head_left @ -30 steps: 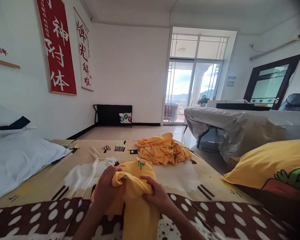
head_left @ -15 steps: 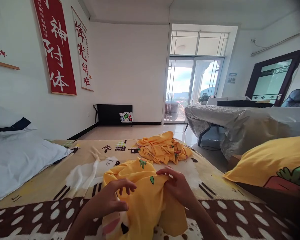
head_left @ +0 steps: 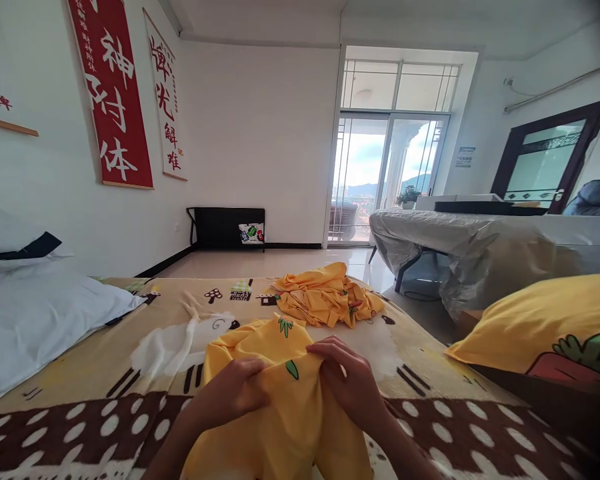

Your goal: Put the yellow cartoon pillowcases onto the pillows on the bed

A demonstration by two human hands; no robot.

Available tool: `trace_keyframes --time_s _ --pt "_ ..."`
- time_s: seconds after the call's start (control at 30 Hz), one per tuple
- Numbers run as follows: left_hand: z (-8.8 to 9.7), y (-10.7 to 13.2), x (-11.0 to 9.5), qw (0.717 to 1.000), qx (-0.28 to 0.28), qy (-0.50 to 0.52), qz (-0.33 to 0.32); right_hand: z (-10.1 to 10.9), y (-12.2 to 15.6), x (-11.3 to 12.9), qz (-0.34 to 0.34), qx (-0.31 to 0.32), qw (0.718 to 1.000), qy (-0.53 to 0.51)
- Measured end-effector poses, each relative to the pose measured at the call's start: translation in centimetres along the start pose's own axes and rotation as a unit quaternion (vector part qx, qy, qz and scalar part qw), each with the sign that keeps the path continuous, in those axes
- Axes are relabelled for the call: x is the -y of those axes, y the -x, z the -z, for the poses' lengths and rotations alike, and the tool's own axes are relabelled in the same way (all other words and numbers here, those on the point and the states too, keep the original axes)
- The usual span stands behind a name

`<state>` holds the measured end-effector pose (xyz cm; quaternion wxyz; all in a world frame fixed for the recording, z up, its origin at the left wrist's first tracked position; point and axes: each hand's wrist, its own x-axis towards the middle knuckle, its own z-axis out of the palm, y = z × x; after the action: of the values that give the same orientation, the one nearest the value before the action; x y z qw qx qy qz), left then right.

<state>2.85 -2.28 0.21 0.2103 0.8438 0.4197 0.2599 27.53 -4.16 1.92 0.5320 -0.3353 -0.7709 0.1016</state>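
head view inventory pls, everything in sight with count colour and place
bed cover: 1, beige and brown with white dots, across the foreground
carrot-print cloth: 1, yellow, on it, near centre
crumpled cloth: 1, orange-yellow, farther along the cover
duvet: 1, white, left
pillow: 1, yellow with carrot print, right
red banner: 1, red, left wall
white banner: 1, white with red characters, beside it
rack: 1, black, far wall
covered table: 1, grey sheet, right background
left hand: 1, bare, closed on the carrot-print cloth
right hand: 1, bare, closed on the same cloth

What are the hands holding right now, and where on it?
Left hand and right hand both pinch the yellow carrot-print cloth at its bunched upper edge.
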Motion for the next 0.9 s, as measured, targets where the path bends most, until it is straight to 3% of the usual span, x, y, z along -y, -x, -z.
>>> trace_keyframes --time_s 0.1,0.2,0.3,0.4,0.53,0.63,0.73,0.9 --pt "0.7 -0.6 3.0 0.999 0.021 -0.018 0.036 0.2 -0.2 -1.6 -0.003 -0.065 0.997 0.047" --pt "1.5 -1.0 4.8 0.996 -0.068 0.013 0.054 0.4 -0.4 -3.7 -0.045 -0.077 0.992 0.094" --pt "2.4 -0.9 4.7 0.976 -0.192 0.082 0.057 0.0 -0.3 -5.6 -0.115 0.005 0.982 0.148" --pt "3.5 -0.3 3.4 0.951 -0.293 0.064 0.072 -0.7 0.1 -6.7 -0.161 0.108 0.956 0.219" --pt "4.7 0.9 1.8 0.921 -0.38 0.022 0.084 -1.3 0.7 -6.8 -0.166 0.244 0.925 0.24" --pt "5.5 1.8 0.7 0.893 -0.439 0.009 0.097 -1.3 1.0 -6.3 -0.162 0.296 0.916 0.216" --pt "5.9 2.8 -0.4 0.857 -0.503 0.001 0.111 -1.4 1.1 -5.3 -0.121 0.276 0.929 0.216" --pt "6.0 4.3 -2.2 0.773 -0.62 0.0 0.131 -2.3 0.8 -2.8 -0.074 0.164 0.963 0.2"
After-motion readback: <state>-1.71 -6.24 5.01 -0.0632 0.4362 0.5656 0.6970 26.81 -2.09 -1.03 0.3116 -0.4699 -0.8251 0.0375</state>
